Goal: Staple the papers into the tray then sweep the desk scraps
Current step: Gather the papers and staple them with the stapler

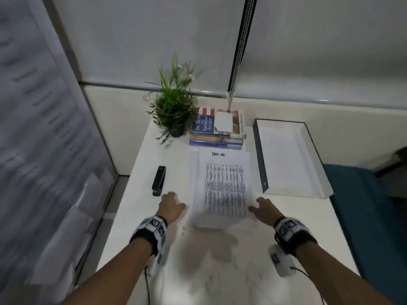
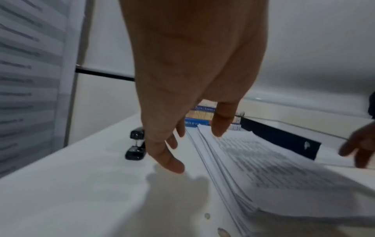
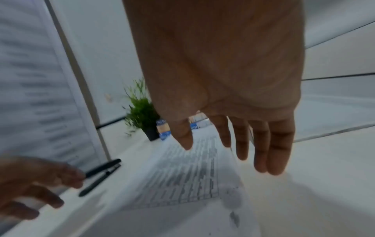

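Opening step: left hand [image 1: 172,205] and right hand [image 1: 265,209], fingers loosely spread and empty, flank the paper stack [image 1: 221,186]. Stapler [image 1: 159,181] lies just beyond left fingertips [image 2: 172,165]. Probably next: square the stack.

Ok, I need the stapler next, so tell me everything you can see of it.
The stapler is black, slim and glossy, likely plastic with metal parts. It lies flat and shut on the white desk, left of the papers, lengthwise away from the person. Nothing touches it; the left hand hovers open just near its closer end.
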The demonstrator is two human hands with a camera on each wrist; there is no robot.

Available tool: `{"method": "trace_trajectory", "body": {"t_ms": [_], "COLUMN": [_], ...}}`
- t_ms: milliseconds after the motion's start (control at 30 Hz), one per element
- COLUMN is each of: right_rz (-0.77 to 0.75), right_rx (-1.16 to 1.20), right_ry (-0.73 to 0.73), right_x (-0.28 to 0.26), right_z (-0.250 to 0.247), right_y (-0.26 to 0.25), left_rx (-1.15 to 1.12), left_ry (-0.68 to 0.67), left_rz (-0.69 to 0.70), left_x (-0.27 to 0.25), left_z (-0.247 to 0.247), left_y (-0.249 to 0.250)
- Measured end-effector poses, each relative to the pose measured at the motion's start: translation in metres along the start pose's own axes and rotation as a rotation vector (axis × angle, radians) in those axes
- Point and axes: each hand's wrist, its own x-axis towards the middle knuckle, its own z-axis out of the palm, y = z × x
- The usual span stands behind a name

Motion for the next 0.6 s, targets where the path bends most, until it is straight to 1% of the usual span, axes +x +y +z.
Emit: {"method": "trace_trajectory", "body": {"t_ms": [67, 133, 200, 267, 333, 400, 467, 533, 600], "right_rz": [0.089, 0.149, 0.217, 0.245, 0.266, 0.294, 0.299, 0.305, 0.305], "right_rx": [0.041, 0.079, 0.028, 0.015, 0.129, 0.267, 0.372, 0.41, 0.413], "right_ry": [0.059, 0.085, 0.107, 0.125, 0.129, 0.086, 0.061, 0.028, -0.016], "right_x": [0.024, 0.038, 0.049, 0.055, 0.063, 0.067, 0.069, 0.068, 0.067], "right_z": [0.004, 0.002, 0.008, 0.016, 0.024, 0.029, 0.025, 0.017, 0.011], "right_y": [-0.014, -0.032, -0.041, -0.048, -0.052, -0.054, -0.054, -0.052, -0.05], "left_rx": [0.089, 0.165, 0.259, 0.3, 0.27, 0.25, 0.192, 0.003, -0.146], "left_ry": [0.032, 0.048, 0.055, 0.085, 0.083, 0.043, -0.002, -0.046, -0.065], "left_rz": [-0.025, -0.032, -0.085, -0.142, -0.148, -0.16, -0.21, -0.268, -0.272], "left_x": [0.018, 0.031, 0.04, 0.047, 0.051, 0.052, 0.056, 0.062, 0.067], "left_z": [0.011, 0.024, 0.04, 0.049, 0.054, 0.056, 0.052, 0.046, 0.039], "left_y": [0.01, 0.025, 0.033, 0.04, 0.051, 0.06, 0.062, 0.06, 0.059]}}
